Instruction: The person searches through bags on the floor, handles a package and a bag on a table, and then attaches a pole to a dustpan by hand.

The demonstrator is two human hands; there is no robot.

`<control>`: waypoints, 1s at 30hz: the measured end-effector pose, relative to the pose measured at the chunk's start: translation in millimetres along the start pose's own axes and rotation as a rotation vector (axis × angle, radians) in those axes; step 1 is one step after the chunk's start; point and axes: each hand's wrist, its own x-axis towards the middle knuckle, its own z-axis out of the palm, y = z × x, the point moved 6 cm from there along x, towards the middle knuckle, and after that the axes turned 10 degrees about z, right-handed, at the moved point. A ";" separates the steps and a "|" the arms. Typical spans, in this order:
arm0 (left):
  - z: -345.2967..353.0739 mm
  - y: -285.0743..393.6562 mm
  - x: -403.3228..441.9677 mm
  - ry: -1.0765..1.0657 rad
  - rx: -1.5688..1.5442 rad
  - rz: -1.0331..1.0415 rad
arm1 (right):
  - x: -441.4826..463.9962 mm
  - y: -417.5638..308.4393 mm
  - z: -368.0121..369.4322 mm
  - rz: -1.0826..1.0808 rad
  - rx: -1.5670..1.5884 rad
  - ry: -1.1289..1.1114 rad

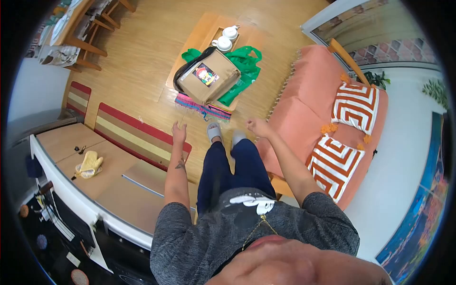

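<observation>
My left hand hangs in the air with its fingers apart and nothing in them. Out to the other side, my right hand is loosely curled, with no object visible in it. Ahead of both stands a low wooden table. On it lies a cardboard box with a cartoon picture on top. A green bag spreads around the box, and a black strap or bag edge runs along its left side. Neither hand touches these things.
A couch with a pink cover and patterned cushions runs along the right. Left are a striped mat and a counter with a yellow oven mitt. White cups stand at the low table's far end.
</observation>
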 end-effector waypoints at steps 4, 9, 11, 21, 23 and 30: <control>26.8 18.2 90.3 0.092 -0.101 -0.069 | 129.3 19.1 -19.4 0.008 0.577 0.174; 73.0 6.2 152.3 0.312 -0.463 -0.250 | 238.9 -18.3 -72.5 -0.156 0.230 0.403; 90.6 15.7 153.8 0.306 -0.716 -0.363 | 270.1 -21.7 -80.7 -0.061 0.134 0.385; 132.7 10.1 160.8 0.329 -0.803 -0.236 | 324.8 -10.4 -65.3 -0.085 0.327 0.063; 127.3 7.1 155.2 0.346 -0.827 -0.283 | 322.8 -13.3 -63.4 -0.102 0.416 0.029; 94.9 -37.3 101.1 0.291 -1.238 -0.471 | 269.9 -65.6 -45.9 -0.363 0.345 0.149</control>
